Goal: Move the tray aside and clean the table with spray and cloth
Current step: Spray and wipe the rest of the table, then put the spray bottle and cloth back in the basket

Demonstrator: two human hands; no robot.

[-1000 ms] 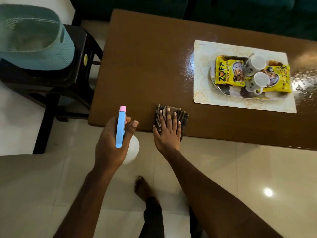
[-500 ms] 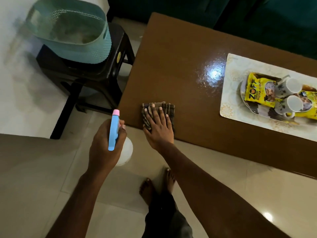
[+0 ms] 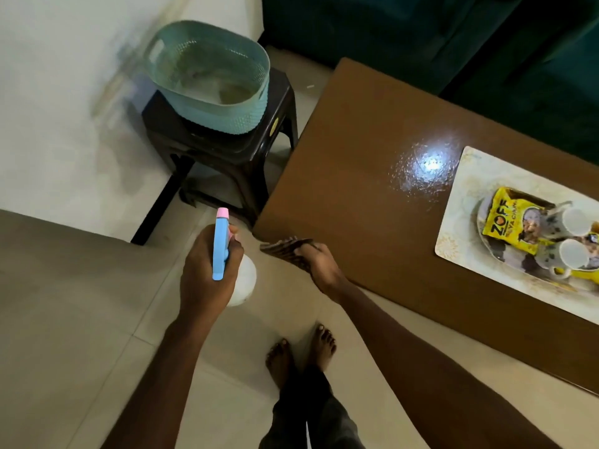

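— Where were your hands just then?

— My left hand [image 3: 207, 270] was off the table, over the floor tiles, fingers wrapped round the neck of the spray bottle [image 3: 220, 247]. Its blue head with the pink tip pointed away from me, and the white body hung below my fist.

— And the other one?

— My right hand [image 3: 319, 267] was at the near corner of the brown table [image 3: 350, 189], pinching the dark striped cloth [image 3: 285, 249]. The cloth stuck out past the table's edge, tilted rather than flat; whether it touched the wood, I couldn't tell.

— Where was the tray?

— The tray [image 3: 486, 251] sat on a pale patterned mat [image 3: 460, 189] toward the right end of the table, well apart from the cloth. It carried yellow snack packets [image 3: 500, 218] and two white cups [image 3: 573, 222] lying on them. A bright, wet-looking glare [image 3: 428, 166] shone on the wood just left of the mat.

— Anything beside the table?

— A teal basket [image 3: 207, 76] stood on a dark stool [image 3: 227, 147] near the table's left end.
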